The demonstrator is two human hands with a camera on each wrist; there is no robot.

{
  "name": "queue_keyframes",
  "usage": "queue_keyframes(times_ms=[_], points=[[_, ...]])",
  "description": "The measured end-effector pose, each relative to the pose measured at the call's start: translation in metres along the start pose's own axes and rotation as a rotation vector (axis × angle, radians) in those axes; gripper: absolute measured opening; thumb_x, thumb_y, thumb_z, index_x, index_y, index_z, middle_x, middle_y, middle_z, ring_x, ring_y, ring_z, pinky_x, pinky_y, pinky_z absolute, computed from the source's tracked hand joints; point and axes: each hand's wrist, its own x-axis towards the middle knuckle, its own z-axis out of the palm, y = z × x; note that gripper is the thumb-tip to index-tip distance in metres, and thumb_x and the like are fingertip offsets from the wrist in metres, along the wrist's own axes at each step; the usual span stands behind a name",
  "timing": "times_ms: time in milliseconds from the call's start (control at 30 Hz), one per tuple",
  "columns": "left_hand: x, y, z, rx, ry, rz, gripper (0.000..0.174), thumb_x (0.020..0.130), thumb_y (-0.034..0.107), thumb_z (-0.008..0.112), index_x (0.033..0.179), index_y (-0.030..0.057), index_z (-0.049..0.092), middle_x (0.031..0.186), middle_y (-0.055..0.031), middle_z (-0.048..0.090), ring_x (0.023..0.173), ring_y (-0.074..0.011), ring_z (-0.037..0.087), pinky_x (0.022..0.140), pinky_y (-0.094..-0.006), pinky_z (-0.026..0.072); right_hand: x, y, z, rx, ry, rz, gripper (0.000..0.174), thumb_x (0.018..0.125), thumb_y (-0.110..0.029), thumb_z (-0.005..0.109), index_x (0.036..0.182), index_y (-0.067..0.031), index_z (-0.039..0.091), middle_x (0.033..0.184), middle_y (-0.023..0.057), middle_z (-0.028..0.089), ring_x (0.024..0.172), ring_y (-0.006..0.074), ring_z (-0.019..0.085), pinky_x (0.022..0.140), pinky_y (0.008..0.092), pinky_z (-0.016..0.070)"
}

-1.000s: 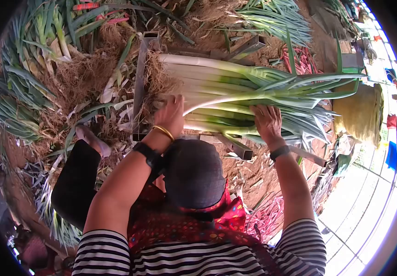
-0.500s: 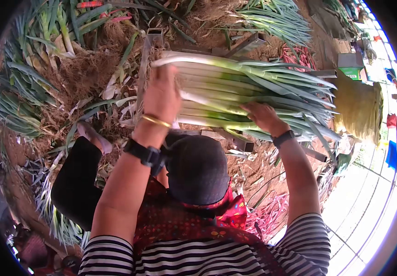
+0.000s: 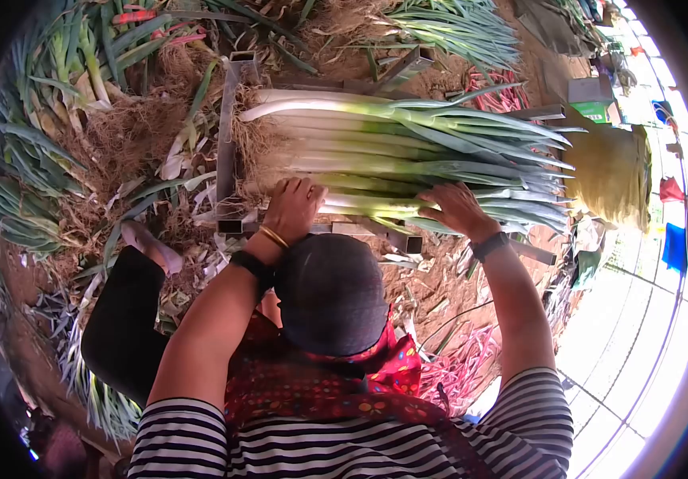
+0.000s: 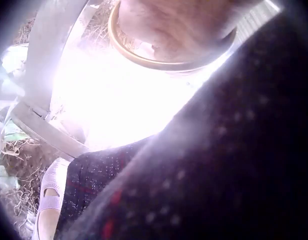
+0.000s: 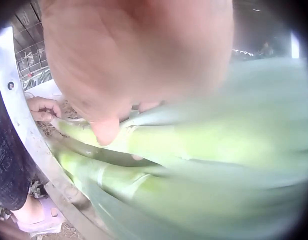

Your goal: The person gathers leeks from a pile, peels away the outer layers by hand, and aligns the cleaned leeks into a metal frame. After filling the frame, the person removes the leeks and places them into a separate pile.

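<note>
Large green onions (image 3: 360, 144) lie side by side on a metal rack, roots to the left and leaves to the right. My left hand (image 3: 294, 207) grips the white root end of the onion nearest me; in the right wrist view its fingers pinch that end. My right hand (image 3: 456, 209) holds the same onion (image 3: 368, 203) further along, where white turns to green, with the thumb (image 5: 105, 131) against the stalk in the right wrist view. The left wrist view shows a bangle (image 4: 169, 65) and glare, with the left fingers hidden.
A metal bar (image 3: 227, 152) stands across the root ends, and square tube ends (image 3: 402, 242) stick out toward me. Piles of rooted onions (image 3: 33, 160) lie to the left and more leaves (image 3: 464, 32) at the back. Red strips (image 3: 464, 359) lie on the soil at front right.
The left hand went up toward the far root ends, then came back to the near side. The right hand shifted slightly left and nearer. An onion lying slantwise on top now lies along the far side.
</note>
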Motion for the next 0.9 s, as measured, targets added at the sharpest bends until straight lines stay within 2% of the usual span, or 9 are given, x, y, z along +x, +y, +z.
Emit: queue_keyframes(times_ms=[33,100,233,300,367,500,667,833,900], points=[[0.001,-0.002,0.005,-0.005,-0.003,0.004,0.024,0.084,0.017,0.05,0.106,0.0143,0.058,0.102,-0.003,0.055,0.102,-0.0204,0.05,0.089,-0.043,0.0346,0.001,0.003,0.008,0.002,-0.004,0.005,0.036,0.086,-0.043,0.051,0.112,-0.019,0.06,0.095,0.008,0.058,0.099,0.0259,0.052,0.087,0.0397,0.0349],[0.013,-0.012,0.012,0.071,0.2,-0.078,0.021,0.084,0.017,0.049,0.103,0.0132,0.058,0.102,-0.005,0.055,0.101,-0.0224,0.05,0.089,-0.0436,0.0348,0.012,0.006,0.017,0.138,0.248,0.033,0.035,0.086,-0.042,0.052,0.111,-0.0185,0.06,0.095,0.0068,0.058,0.097,0.0264,0.052,0.087,0.0397,0.0351],[0.022,-0.02,0.008,0.105,0.025,-0.163,0.02,0.088,0.022,0.048,0.104,0.0178,0.058,0.104,-0.0047,0.055,0.104,-0.0241,0.047,0.092,-0.0431,0.0304,0.041,-0.016,0.028,-0.057,0.384,-0.047,0.035,0.084,-0.04,0.054,0.112,-0.019,0.06,0.098,0.0047,0.059,0.099,0.025,0.053,0.089,0.0403,0.0349],[0.017,-0.016,0.004,0.075,0.016,-0.162,0.02,0.087,0.025,0.05,0.104,0.0178,0.058,0.102,-0.0048,0.055,0.103,-0.0242,0.047,0.091,-0.0433,0.0298,0.047,-0.035,0.025,-0.012,0.318,-0.039,0.036,0.085,-0.041,0.053,0.112,-0.0174,0.059,0.101,0.0073,0.06,0.1,0.0256,0.054,0.089,0.0419,0.0361],[0.011,-0.011,-0.005,0.011,-0.002,-0.156,0.024,0.085,0.032,0.054,0.104,0.0178,0.059,0.099,-0.005,0.054,0.1,-0.0244,0.048,0.09,-0.0437,0.0287,0.05,-0.045,0.02,0.26,0.087,0.007,0.037,0.086,-0.04,0.052,0.114,-0.0161,0.059,0.106,0.0101,0.061,0.1,0.027,0.056,0.088,0.0426,0.038],[0.012,-0.014,0.003,0.003,0.057,-0.176,0.028,0.081,0.036,0.058,0.102,0.0176,0.06,0.098,-0.0044,0.054,0.1,-0.0246,0.048,0.089,-0.0426,0.0275,0.046,-0.014,-0.002,0.313,-0.151,0.002,0.04,0.089,-0.035,0.051,0.125,-0.0172,0.052,0.116,0.0109,0.058,0.102,0.0302,0.056,0.087,0.0418,0.0417],[0.012,-0.013,0.003,-0.075,0.055,-0.211,0.028,0.08,0.037,0.059,0.1,0.0179,0.062,0.098,-0.005,0.055,0.099,-0.0246,0.047,0.091,-0.0429,0.0261,0.06,0.012,0.013,0.459,-0.192,-0.005,0.033,0.087,-0.032,0.055,0.11,-0.0104,0.062,0.1,0.0145,0.064,0.088,0.028,0.061,0.077,0.0342,0.0451],[0.007,-0.014,0.011,-0.008,0.101,-0.174,0.028,0.08,0.038,0.059,0.099,0.0189,0.062,0.099,-0.0046,0.055,0.098,-0.0246,0.047,0.09,-0.0429,0.0266,0.075,-0.033,0.018,0.532,-0.201,0.054,0.035,0.086,-0.038,0.055,0.107,-0.012,0.064,0.098,0.012,0.065,0.088,0.0271,0.062,0.076,0.0356,0.046],[0.009,-0.014,0.01,-0.01,0.1,-0.174,0.027,0.08,0.039,0.059,0.099,0.0194,0.062,0.1,-0.0045,0.055,0.098,-0.0247,0.047,0.09,-0.043,0.0268,0.068,-0.047,0.009,0.487,-0.135,0.168,0.036,0.085,-0.044,0.054,0.104,-0.0159,0.066,0.101,0.0081,0.066,0.097,0.0278,0.06,0.084,0.0379,0.0443]])
